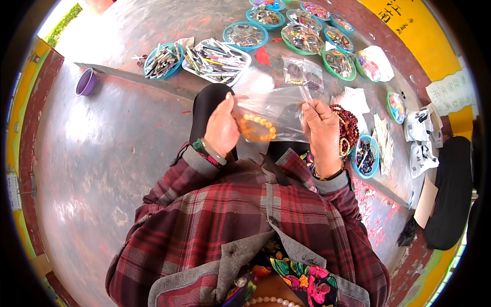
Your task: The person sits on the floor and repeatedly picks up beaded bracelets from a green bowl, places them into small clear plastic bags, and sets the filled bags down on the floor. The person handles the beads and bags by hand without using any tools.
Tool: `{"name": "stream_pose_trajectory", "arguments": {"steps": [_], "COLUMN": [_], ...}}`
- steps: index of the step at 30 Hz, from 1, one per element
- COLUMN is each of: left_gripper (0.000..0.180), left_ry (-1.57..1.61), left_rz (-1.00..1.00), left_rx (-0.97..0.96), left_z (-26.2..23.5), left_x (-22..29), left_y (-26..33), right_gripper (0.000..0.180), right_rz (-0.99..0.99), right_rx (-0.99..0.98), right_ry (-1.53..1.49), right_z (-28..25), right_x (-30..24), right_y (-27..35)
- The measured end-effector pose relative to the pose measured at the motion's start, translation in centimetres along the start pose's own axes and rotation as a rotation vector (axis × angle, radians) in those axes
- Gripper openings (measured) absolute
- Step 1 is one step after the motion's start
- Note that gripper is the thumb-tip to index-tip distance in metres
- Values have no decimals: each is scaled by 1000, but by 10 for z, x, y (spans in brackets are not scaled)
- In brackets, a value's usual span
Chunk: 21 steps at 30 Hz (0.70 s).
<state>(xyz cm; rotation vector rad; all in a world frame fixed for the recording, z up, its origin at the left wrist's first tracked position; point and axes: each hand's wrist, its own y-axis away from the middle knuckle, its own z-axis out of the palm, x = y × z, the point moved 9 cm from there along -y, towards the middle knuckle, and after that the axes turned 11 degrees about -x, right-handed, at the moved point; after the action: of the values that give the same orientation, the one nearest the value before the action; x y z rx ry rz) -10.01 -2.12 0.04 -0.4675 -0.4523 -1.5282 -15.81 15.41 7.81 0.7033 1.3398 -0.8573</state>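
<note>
A transparent plastic bag point(286, 105) is stretched between my two hands above my lap. Inside its left part shows a bracelet of yellow-orange beads point(271, 129). My left hand point(223, 127) grips the bag's left edge near the bracelet, its fingers partly behind the plastic. At the right edge, my right hand point(322, 130) pinches the bag with the thumb on top. Just beyond that hand lies a bundle of dark red bead strings point(349, 128). Below the bundle is a blue basket point(377, 165) of dark small items.
On the raised step ahead stand a white tray of pens point(247, 65), a blue basket of pens point(180, 64) and several baskets of bracelets, such as a green one point(353, 77). Flat bags with bracelets point(302, 71) lie nearer. A purple bucket point(86, 83) stands at the left.
</note>
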Motion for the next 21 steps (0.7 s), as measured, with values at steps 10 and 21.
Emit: {"name": "stream_pose_trajectory", "arguments": {"steps": [10,21], "left_gripper": [56,32], "left_ry": [414,5], "left_rz": [-403,-441], "left_rx": [-238,-250], "left_z": [39,12], "left_x": [-61,-66], "left_y": [13,18], "right_gripper": [21,23], "right_rz": [140,227], "right_rx": [55,-30], "right_ry": [-10,335], "right_z": [-13,-43], "right_x": [8,13], "right_y": [-14,-22]}}
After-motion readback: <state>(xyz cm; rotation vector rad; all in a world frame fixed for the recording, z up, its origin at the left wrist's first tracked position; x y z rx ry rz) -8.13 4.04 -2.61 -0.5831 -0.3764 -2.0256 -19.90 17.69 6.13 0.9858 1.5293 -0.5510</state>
